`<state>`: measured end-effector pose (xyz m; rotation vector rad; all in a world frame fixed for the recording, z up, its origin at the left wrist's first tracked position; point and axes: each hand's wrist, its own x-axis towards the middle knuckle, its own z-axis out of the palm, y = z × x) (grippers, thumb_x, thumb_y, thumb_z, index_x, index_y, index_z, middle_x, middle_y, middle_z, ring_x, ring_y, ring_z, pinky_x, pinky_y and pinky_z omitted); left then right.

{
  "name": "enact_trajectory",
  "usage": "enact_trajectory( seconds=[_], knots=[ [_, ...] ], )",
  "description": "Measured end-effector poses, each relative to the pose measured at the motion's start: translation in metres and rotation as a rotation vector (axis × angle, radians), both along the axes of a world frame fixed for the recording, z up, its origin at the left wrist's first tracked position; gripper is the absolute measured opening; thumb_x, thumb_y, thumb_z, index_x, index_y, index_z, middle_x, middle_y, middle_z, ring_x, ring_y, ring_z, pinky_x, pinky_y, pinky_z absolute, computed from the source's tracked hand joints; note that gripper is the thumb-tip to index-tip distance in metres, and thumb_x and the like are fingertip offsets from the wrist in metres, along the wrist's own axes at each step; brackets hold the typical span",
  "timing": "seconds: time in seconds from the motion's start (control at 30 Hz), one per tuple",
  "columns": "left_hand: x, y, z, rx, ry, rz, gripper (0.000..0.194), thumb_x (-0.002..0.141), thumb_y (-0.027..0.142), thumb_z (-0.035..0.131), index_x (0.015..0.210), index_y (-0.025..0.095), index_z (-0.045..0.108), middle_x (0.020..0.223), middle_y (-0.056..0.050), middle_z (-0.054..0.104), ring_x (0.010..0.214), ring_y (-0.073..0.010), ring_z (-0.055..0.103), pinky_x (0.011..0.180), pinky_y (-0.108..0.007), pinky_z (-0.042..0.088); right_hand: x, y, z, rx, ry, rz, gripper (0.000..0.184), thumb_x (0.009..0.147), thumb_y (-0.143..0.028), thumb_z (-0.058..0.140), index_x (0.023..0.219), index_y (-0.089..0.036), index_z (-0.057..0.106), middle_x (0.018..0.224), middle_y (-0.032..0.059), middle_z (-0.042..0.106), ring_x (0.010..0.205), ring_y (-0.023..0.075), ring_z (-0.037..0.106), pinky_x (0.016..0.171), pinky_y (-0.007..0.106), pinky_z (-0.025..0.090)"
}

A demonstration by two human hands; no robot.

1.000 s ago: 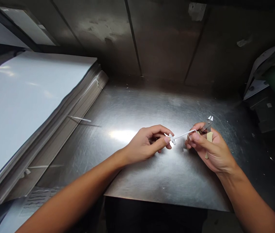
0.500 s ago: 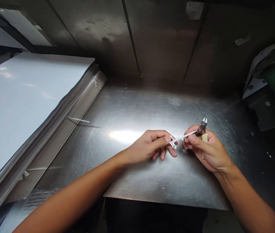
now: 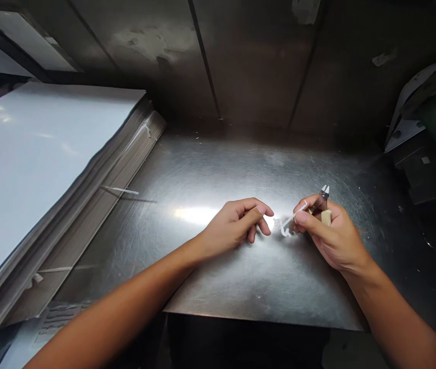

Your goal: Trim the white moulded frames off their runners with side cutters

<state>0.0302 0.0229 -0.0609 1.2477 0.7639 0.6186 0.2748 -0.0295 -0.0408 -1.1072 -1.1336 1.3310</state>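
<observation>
R hand (image 3: 335, 238) pinches white pc (image 3: 289, 221) + cutters (image 3: 323, 199); pc prob. light, stiffish, best held by stem. L hand (image 3: 233, 228), at 9 o'clock, loosely spread.

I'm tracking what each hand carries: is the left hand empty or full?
Empty: the left hand shows nothing between its fingers; the right hand holds the white piece.

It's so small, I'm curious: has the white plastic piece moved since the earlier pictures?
Yes: the white plastic piece has moved right, farther from the white-topped stack, off the left hand.
</observation>
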Motion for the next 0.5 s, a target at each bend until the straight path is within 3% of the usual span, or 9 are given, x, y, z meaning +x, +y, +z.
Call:
enact_trajectory(
  seconds=[0.23,0.5],
  knots=[
    [0.0,0.003,0.002,0.116,0.047,0.099,0.036,0.117,0.047,0.062,0.115,0.014,0.075,0.089,-0.007,0.078,0.059,-0.01,0.06,0.049,-0.016,0.044,0.004,-0.001,-0.007,0.275,-0.655,-0.16,0.009,0.107,-0.033,0.076,0.103,-0.027,0.079,0.1,0.0027,0.074,0.085,0.0268,0.065,0.082,0.041,0.047],
    [-0.001,0.004,0.001,0.155,0.058,0.127,0.037,0.117,0.047,0.061,0.115,0.013,0.076,0.089,-0.007,0.078,0.06,-0.0099,0.059,0.049,-0.017,0.042,0.004,0.001,-0.015,0.263,-0.697,-0.159,0.012,0.106,-0.037,0.074,0.104,-0.026,0.08,0.101,0.0027,0.077,0.089,0.028,0.07,0.081,0.04,0.049]
  ],
)
